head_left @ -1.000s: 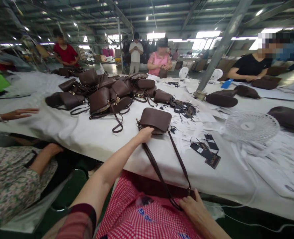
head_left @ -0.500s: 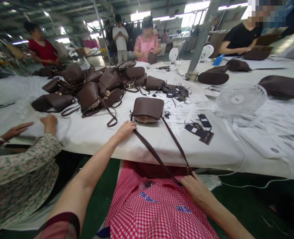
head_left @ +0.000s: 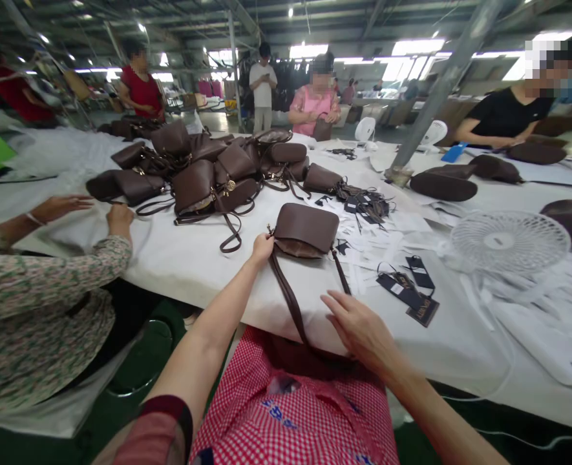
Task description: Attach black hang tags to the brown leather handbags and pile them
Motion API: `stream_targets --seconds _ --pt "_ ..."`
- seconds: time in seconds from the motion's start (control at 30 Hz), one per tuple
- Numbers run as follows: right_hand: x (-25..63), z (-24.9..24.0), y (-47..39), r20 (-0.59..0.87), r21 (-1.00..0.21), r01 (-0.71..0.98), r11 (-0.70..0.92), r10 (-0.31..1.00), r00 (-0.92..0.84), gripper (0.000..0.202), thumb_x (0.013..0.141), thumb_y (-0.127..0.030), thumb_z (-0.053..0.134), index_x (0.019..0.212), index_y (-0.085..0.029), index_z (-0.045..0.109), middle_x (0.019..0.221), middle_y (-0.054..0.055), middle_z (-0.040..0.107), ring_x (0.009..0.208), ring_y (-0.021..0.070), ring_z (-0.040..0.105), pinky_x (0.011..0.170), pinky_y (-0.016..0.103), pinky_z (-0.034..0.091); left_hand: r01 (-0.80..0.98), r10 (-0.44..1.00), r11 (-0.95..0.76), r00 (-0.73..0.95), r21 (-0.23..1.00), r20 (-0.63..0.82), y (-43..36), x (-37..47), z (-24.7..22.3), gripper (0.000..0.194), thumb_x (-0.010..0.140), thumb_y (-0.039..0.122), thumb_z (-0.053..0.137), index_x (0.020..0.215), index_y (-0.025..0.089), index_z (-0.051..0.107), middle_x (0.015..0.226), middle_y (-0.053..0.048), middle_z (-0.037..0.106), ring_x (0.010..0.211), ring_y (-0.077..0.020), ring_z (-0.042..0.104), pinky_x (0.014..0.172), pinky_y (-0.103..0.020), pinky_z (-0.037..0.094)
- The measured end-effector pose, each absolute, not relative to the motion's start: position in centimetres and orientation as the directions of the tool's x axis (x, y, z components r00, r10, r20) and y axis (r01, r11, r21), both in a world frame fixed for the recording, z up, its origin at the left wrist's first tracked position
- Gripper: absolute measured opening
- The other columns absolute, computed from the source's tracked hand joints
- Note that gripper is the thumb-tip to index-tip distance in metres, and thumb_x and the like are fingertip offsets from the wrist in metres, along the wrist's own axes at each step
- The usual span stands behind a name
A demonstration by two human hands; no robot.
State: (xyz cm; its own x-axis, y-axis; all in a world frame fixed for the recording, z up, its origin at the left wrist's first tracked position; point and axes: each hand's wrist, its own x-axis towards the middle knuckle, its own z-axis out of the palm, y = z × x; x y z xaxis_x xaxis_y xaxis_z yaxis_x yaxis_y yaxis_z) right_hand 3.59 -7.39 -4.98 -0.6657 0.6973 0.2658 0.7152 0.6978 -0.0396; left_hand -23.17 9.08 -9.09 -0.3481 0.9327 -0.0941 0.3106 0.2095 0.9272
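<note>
A small brown handbag (head_left: 306, 226) lies on the white-covered table in front of me, its underside edge facing me. My left hand (head_left: 263, 249) is closed on the bag's left side, where the strap joins. From there the long brown strap (head_left: 288, 297) runs down over the table edge toward my lap. My right hand (head_left: 356, 326) is over the table edge with its fingers stretched out, beside the strap's right part, and holds nothing that I can see. Right of the bag lie black hang tags (head_left: 406, 290) with cords.
A pile of brown handbags (head_left: 193, 184) spreads over the table's left and middle. More black tags (head_left: 363, 203) lie behind my bag. To the right stand a white fan (head_left: 508, 242) and a metal post (head_left: 441, 90). A co-worker's floral sleeve (head_left: 72, 268) reaches in from the left.
My right hand has let go of the strap and moved up and left, fingers opening. The strap's right part has dropped. The view has turned left, and the left hand stays at the bag's side.
</note>
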Motion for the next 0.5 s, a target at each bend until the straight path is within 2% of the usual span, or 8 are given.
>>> stream_targets --seconds 0.1,0.17,0.27,0.33,0.5 --pt "-2.9 -2.9 0.6 0.285 0.042 0.669 0.742 0.633 -0.72 0.05 0.091 -0.013 0.041 0.14 -0.017 0.043 0.146 0.017 0.044 0.131 0.0292 0.042 0.104 0.045 0.039 0.343 0.93 0.205 -0.361 0.917 -0.073 8.9 -23.3 -9.2 0.02 0.082 0.018 0.049 0.069 0.013 0.062 0.063 -0.004 0.063 0.067 -0.0146 0.06 0.064 -0.022 0.043" --pt "-6.8 -3.1 5.2 0.244 0.086 0.671 0.736 0.638 -0.731 0.058 0.089 -0.012 0.044 0.146 -0.02 0.035 0.152 0.017 0.035 0.137 0.0328 0.034 0.107 0.053 0.034 0.344 0.934 0.213 -0.345 0.914 -0.088 8.8 -23.5 -9.3 0.023 0.083 0.019 0.048 0.067 0.012 0.063 0.06 -0.004 0.062 0.064 -0.0149 0.06 0.062 -0.023 0.044" --pt "-10.4 -4.7 9.7 0.167 0.136 0.668 0.732 0.648 -0.744 0.051 0.093 -0.019 0.043 0.143 -0.022 0.04 0.15 0.019 0.037 0.137 0.0375 0.031 0.105 0.069 0.022 0.327 0.939 0.246 -0.314 0.913 -0.14 8.7 -23.9 -9.5 0.024 0.083 0.022 0.049 0.067 0.012 0.064 0.055 -0.004 0.061 0.058 -0.0153 0.06 0.06 -0.024 0.046" --pt "-11.2 -5.9 11.2 0.148 0.143 0.649 0.748 0.632 -0.761 0.043 0.096 -0.024 0.04 0.138 -0.026 0.046 0.149 0.018 0.038 0.138 0.0381 0.031 0.102 0.075 0.015 0.308 0.939 0.269 -0.294 0.913 -0.177 8.6 -24.1 -9.7 0.023 0.082 0.023 0.05 0.069 0.011 0.065 0.054 -0.004 0.062 0.056 -0.0153 0.06 0.058 -0.024 0.047" --pt "-11.0 -7.7 13.6 0.163 0.131 0.617 0.776 0.597 -0.786 0.038 0.099 -0.032 0.038 0.134 -0.032 0.051 0.15 0.013 0.037 0.14 0.035 0.027 0.103 0.076 0.004 0.242 0.934 0.319 -0.244 0.916 -0.261 8.0 -24.5 -9.9 0.019 0.078 0.022 0.052 0.067 0.012 0.063 0.051 -0.003 0.06 0.049 -0.0141 0.058 0.054 -0.024 0.047"
